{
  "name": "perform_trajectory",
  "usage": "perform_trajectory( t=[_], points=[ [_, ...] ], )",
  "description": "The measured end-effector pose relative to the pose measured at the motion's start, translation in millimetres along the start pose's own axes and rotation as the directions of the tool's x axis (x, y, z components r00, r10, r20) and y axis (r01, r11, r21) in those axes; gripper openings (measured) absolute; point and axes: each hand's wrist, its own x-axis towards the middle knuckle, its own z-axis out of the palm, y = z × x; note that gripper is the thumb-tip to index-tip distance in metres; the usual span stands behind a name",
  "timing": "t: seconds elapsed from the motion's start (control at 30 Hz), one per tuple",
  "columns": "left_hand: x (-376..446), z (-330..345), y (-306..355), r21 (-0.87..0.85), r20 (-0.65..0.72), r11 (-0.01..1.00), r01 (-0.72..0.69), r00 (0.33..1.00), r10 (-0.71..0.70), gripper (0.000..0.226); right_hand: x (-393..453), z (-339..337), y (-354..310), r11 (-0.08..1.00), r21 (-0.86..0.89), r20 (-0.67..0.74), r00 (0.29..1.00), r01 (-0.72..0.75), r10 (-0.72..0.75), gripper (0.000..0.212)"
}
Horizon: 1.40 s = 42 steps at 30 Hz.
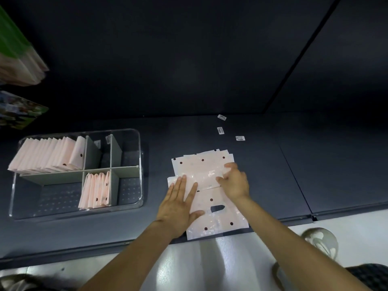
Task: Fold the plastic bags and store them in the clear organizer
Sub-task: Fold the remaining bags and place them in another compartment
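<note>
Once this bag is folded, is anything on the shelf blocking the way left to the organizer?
Nothing visible does. The shelf between the bag under the left hand and right hand and the clear organizer lies bare, and the organizer's top is open.

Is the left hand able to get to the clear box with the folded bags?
Probably yes: the left hand lies flat on the plastic bag, and only bare dark countertop separates it from the clear organizer.

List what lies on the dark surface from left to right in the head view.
Clear organizer holding folded bags → left hand flat on the pink dotted bags → right hand pinching the top bag's folded edge → small white label.
</note>
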Motion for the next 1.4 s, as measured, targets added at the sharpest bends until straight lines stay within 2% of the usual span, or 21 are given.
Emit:
perform_trajectory(
  t=[0.07,0.1,0.17,0.23,0.3,0.5,0.67,0.73,0.83,0.9,0.93,1.0,1.07,1.13,1.17,1.2,1.23,1.27,1.3,1.33,1.4],
  points=[
    [1,1,1,0.023,0.009,1.0,0.0,1.0,0.0,0.08,-17,11,-5,0.962,-0.124,-0.179,0.948,0.245,-0.265,0.048],
    [1,1,1,0.026,0.007,1.0,0.003,1.0,-0.003,0.081,-27,17,-9,0.919,-0.095,-0.146,0.908,0.382,-0.392,0.049],
    [1,0,2,0.03,0.006,1.0,-0.001,1.0,0.001,0.08,-41,31,-15,0.809,-0.042,0.111,0.807,0.586,-0.58,0.051],
    [0,0,1,0.029,0.012,0.999,-0.015,1.0,0.015,0.077,-45,44,-11,0.721,-0.11,0.323,0.71,0.685,-0.625,0.056],
    [0,-1,0,0.016,0.013,1.0,-0.021,1.0,0.02,0.076,-39,46,-2,0.696,-0.203,0.367,0.713,0.688,-0.598,0.06],
    [-1,-3,-9,0.05,0.036,0.997,-0.064,0.997,0.062,0.07,-20,20,34,0.712,-0.374,0.379,0.798,0.594,-0.468,0.066],
    [1,-6,-6,-0.012,0.052,1.0,-0.024,0.998,0.024,0.07,-13,-1,37,0.659,-0.439,0.364,0.792,0.61,-0.49,0.064],
    [4,-10,-4,-0.031,0.05,0.999,0.019,0.999,-0.018,0.071,-11,-8,29,0.588,-0.516,0.343,0.78,0.623,-0.524,0.06],
    [8,-18,3,-0.049,0.038,0.994,0.095,0.995,-0.093,0.073,-5,-12,14,0.428,-0.616,0.395,0.73,0.661,-0.558,0.065],
    [12,-28,7,-0.055,0.023,0.989,0.136,0.991,-0.135,0.071,1,-18,2,0.382,-0.641,0.409,0.717,0.666,-0.564,0.053],
    [14,-34,8,-0.067,0.016,0.986,0.152,0.988,-0.152,0.07,4,-23,-5,0.422,-0.616,0.402,0.726,0.665,-0.558,0.045],
    [16,-49,8,-0.129,-0.004,0.974,0.186,0.982,-0.188,0.061,7,-33,-18,0.577,-0.479,0.37,0.749,0.661,-0.55,0.032],
    [13,-66,4,-0.281,-0.062,0.938,0.204,0.971,-0.23,0.039,3,-46,-33,0.711,-0.27,0.295,0.758,0.65,-0.581,0.022],
    [5,-79,0,-0.528,-0.124,0.831,0.176,0.952,-0.281,0.026,-9,-56,-47,0.792,-0.016,0.145,0.785,0.61,-0.602,0.028],
    [-2,-85,-3,-0.676,-0.111,0.719,0.162,0.942,-0.316,0.03,-19,-60,-54,0.816,0.128,0.067,0.817,0.563,-0.573,0.04],
    [-10,-91,-5,-0.829,-0.059,0.541,0.144,0.939,-0.339,0.033,-31,-64,-60,0.829,0.275,0.015,0.86,0.487,-0.51,0.05],
    [-19,-97,-5,-0.94,0.013,0.317,0.128,0.94,-0.342,0.034,-43,-66,-65,0.832,0.395,0.009,0.904,0.39,-0.428,0.056],
    [-29,-102,-6,-0.984,0.088,0.121,0.134,0.94,-0.33,0.033,-54,-67,-69,0.833,0.469,0.047,0.933,0.295,-0.357,0.056],
    [-39,-106,-6,-0.988,0.153,-0.023,0.153,0.941,-0.303,0.031,-65,-67,-72,0.84,0.498,0.115,0.944,0.216,-0.31,0.052],
    [-49,-110,-6,-0.978,0.202,-0.103,0.181,0.942,-0.268,0.029,-76,-66,-73,0.845,0.512,0.191,0.939,0.154,-0.287,0.045],
    [-67,-114,-3,-0.96,0.243,-0.197,0.2,0.944,-0.225,0.027,-98,-64,-77,0.808,0.584,0.275,0.918,0.077,-0.287,0.029]
  ],
)
